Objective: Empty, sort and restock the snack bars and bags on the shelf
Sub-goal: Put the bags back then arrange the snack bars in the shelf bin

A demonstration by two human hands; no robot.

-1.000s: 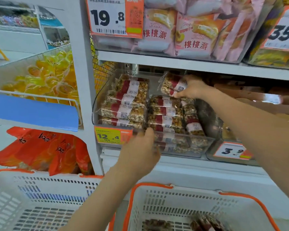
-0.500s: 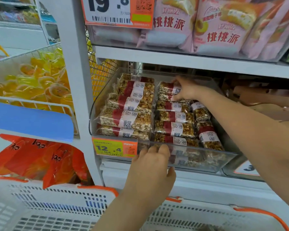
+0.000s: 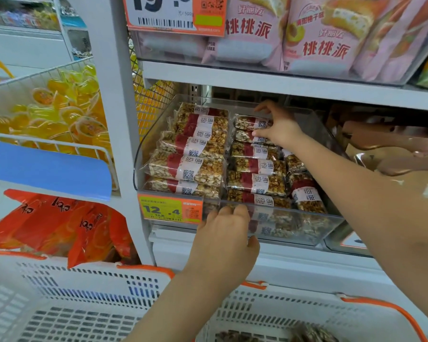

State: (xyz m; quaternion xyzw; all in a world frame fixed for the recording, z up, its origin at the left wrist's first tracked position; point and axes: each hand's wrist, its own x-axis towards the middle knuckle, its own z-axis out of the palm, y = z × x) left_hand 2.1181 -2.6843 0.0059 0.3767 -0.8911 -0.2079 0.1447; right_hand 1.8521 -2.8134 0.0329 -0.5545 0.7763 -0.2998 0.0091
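White shop shelving is filling the view, with a clear bin (image 3: 314, 225) sitting on the middle shelf (image 3: 269, 82) behind a yellow 12.4 price tag (image 3: 169, 209). Nut bars (image 3: 185, 166) are lying in the bin in three rows: five showing in the left row, about six in the middle, roughly three in the right, with more blurred behind the front wall. The person's right hand (image 3: 281, 127) is reaching to the back of the middle row, its grip pinching the rearmost bar (image 3: 251, 121) between thumb and fingers. The left hand (image 3: 226, 239) is gripping the bin's front wall, fingers curled over the rim, thumb below. Three pink bags (image 3: 319, 35) are standing on the shelf above, beside a 19 price tag (image 3: 173, 13). Two white baskets with orange rims are sitting below: the left one (image 3: 67, 299) and the right one (image 3: 331, 319), the latter holding at least two bars. Orange bags (image 3: 67, 225) are lying to the left.
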